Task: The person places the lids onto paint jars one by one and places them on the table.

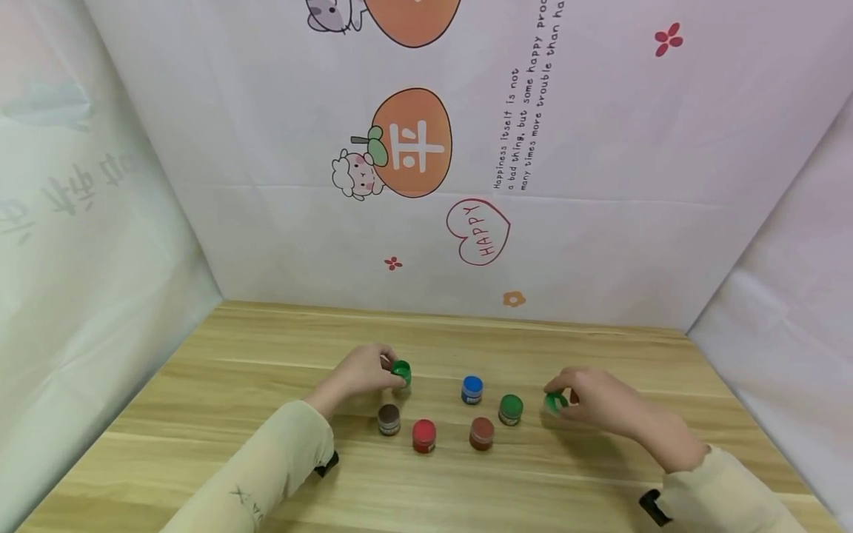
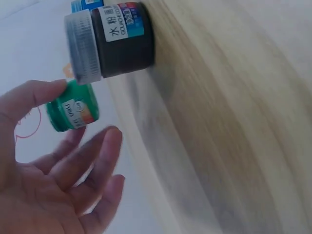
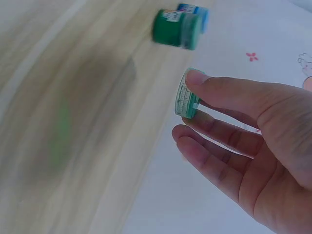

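Note:
My left hand pinches a small green paint jar between thumb and fingers, its open mouth showing in the head view. Off to the right, my right hand pinches a ridged translucent green lid by its edge, held over the wood. Nearest the left hand stands a dark brown or black jar with its lid on. A second green jar, capped, stands between the hands, closer to the right one.
A blue jar, a red jar and a reddish-brown jar stand capped on the wooden table. A white printed sheet rises behind the table's far edge, with white sheets along both sides.

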Action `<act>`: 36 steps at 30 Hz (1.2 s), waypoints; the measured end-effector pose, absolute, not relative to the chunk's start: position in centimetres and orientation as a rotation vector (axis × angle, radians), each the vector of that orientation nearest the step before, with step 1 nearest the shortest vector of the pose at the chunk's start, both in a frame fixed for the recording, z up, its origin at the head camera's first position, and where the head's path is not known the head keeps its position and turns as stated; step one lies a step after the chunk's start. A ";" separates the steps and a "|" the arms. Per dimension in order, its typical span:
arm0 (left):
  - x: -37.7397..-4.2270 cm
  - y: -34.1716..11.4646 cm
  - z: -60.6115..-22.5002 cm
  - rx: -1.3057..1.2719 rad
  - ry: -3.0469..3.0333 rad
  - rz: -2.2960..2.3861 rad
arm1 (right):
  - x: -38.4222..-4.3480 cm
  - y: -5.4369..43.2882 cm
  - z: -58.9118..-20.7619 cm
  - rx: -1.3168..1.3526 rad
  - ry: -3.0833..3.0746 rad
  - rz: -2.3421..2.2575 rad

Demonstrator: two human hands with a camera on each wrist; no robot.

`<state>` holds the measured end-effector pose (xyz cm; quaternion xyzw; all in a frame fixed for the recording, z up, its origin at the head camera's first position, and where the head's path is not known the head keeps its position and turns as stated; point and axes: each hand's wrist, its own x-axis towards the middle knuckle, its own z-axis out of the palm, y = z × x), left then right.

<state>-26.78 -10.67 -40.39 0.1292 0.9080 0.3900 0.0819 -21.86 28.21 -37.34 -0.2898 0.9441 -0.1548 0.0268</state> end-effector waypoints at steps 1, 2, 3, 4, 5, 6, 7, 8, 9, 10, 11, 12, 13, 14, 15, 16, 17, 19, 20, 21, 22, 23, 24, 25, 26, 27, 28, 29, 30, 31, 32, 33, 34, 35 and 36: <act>-26.7 -10.8 -40.3 0.393 2.707 1.178 | -21.9 27.9 -37.1 -0.891 2.913 -0.479; -26.6 -10.9 -40.3 0.396 2.697 1.195 | -21.9 27.6 -36.8 -0.888 2.907 -0.481; -26.5 -10.9 -40.2 0.410 2.694 1.208 | -21.9 27.3 -36.5 -0.883 2.903 -0.488; -26.4 -11.0 -40.2 0.424 2.690 1.220 | -21.9 27.0 -36.2 -0.886 2.903 -0.488; -26.3 -11.0 -40.2 0.440 2.690 1.235 | -21.8 26.7 -36.0 -0.890 2.903 -0.486; -26.2 -11.0 -40.2 0.452 2.689 1.249 | -21.8 26.4 -35.7 -0.893 2.903 -0.484; -26.0 -11.0 -40.1 0.465 2.690 1.271 | -21.8 26.1 -35.4 -0.902 2.906 -0.479; -25.9 -11.0 -40.1 0.472 2.688 1.293 | -21.8 25.9 -35.1 -0.917 2.908 -0.478; -25.8 -11.0 -40.0 0.482 2.690 1.315 | -21.8 25.6 -34.8 -0.922 2.914 -0.477; -25.6 -10.9 -40.0 0.482 2.689 1.342 | -21.8 25.3 -34.6 -0.936 2.916 -0.477; -25.5 -10.9 -40.0 0.486 2.688 1.368 | -21.8 24.9 -34.3 -0.954 2.917 -0.480; -25.4 -10.9 -40.0 0.486 2.683 1.397 | -21.8 24.6 -34.1 -0.976 2.917 -0.484; -25.3 -10.9 -40.0 0.487 2.679 1.421 | -21.8 24.2 -33.8 -0.992 2.918 -0.484; -25.2 -10.9 -40.0 0.489 2.673 1.440 | -21.8 23.9 -33.6 -1.007 2.918 -0.486; -25.1 -10.9 -40.0 0.495 2.669 1.459 | -21.9 23.6 -33.3 -1.016 2.918 -0.484; -24.9 -10.8 -40.0 0.501 2.663 1.476 | -21.9 23.3 -33.1 -1.032 2.915 -0.482; -24.8 -10.8 -40.0 0.506 2.656 1.491 | -21.9 22.9 -32.9 -1.039 2.914 -0.480; -24.5 -10.8 -39.9 0.514 2.643 1.516 | -22.0 22.3 -32.5 -1.043 2.905 -0.478; -24.3 -10.7 -39.8 0.522 2.637 1.529 | -22.0 22.0 -32.3 -1.049 2.898 -0.482; -24.2 -10.7 -39.8 0.527 2.630 1.541 | -22.1 21.6 -32.1 -1.058 2.891 -0.487; -24.1 -10.6 -39.8 0.532 2.622 1.551 | -22.1 21.3 -32.0 -1.066 2.880 -0.497; -24.0 -10.5 -39.7 0.537 2.614 1.562 | -22.2 21.0 -31.9 -1.079 2.870 -0.508; -23.8 -10.3 -39.7 0.542 2.608 1.568 | -22.3 20.6 -31.7 -1.096 2.856 -0.527; -23.7 -10.2 -39.7 0.549 2.602 1.571 | -22.4 20.3 -31.6 -1.110 2.841 -0.548; -23.6 -10.0 -39.6 0.557 2.596 1.573 | -22.5 20.0 -31.5 -1.128 2.830 -0.563; -23.4 -9.9 -39.6 0.564 2.589 1.573 | -22.5 19.6 -31.4 -1.151 2.821 -0.574; -23.3 -9.7 -39.6 0.571 2.582 1.573 | -22.6 19.3 -31.3 -1.171 2.811 -0.583; -23.1 -9.5 -39.5 0.580 2.575 1.574 | -22.7 19.0 -31.3 -1.194 2.806 -0.586; -23.0 -9.4 -39.5 0.587 2.565 1.574 | -22.7 18.7 -31.2 -1.211 2.799 -0.591; -22.9 -9.2 -39.5 0.595 2.555 1.577 | -22.8 18.4 -31.2 -1.227 2.796 -0.594; -22.8 -9.1 -39.4 0.602 2.545 1.579 | -22.8 18.1 -31.2 -1.240 2.795 -0.591; -22.7 -8.9 -39.5 0.604 2.535 1.582 | -22.8 17.8 -31.2 -1.249 2.792 -0.592; -22.6 -8.8 -39.4 0.606 2.527 1.585 | -22.9 17.6 -31.2 -1.257 2.790 -0.597; -22.6 -8.7 -39.4 0.608 2.523 1.586 | -22.9 17.3 -31.2 -1.260 2.788 -0.603; -22.6 -8.6 -39.4 0.609 2.519 1.588 | -22.9 17.1 -31.2 -1.264 2.785 -0.609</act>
